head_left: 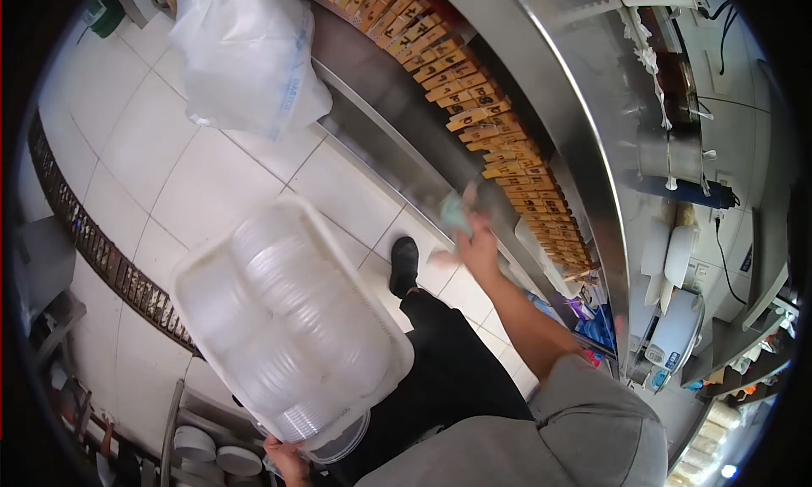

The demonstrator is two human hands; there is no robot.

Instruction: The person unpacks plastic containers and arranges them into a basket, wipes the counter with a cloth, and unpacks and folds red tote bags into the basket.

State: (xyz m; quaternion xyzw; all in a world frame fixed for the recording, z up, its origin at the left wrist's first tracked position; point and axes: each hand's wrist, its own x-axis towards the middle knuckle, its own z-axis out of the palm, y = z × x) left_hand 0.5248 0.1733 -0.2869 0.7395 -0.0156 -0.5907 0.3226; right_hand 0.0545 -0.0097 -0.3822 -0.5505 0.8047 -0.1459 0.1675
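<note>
A white plastic tub (190, 271) full of stacked clear plastic containers or lids is tilted at my left side. My left hand (289, 463) is closed on its lower edge, fingers partly hidden. Just below that edge shows a round clear lid (342, 443). My right hand (478, 246), smeared by motion, is closed around a small pale green piece (455, 213), perhaps cloth or paper. It is beside the steel counter's edge, near a long curved row of numbered wooden clothespins (482, 106).
A white plastic bag (249, 51) hangs by the steel counter (584, 123). Below lie a tiled floor (135, 183) and a dark drain grate (101, 250). Shelves with round tubs (194, 443) stand at lower left. Blue and purple packets (596, 325) sit beyond my right arm.
</note>
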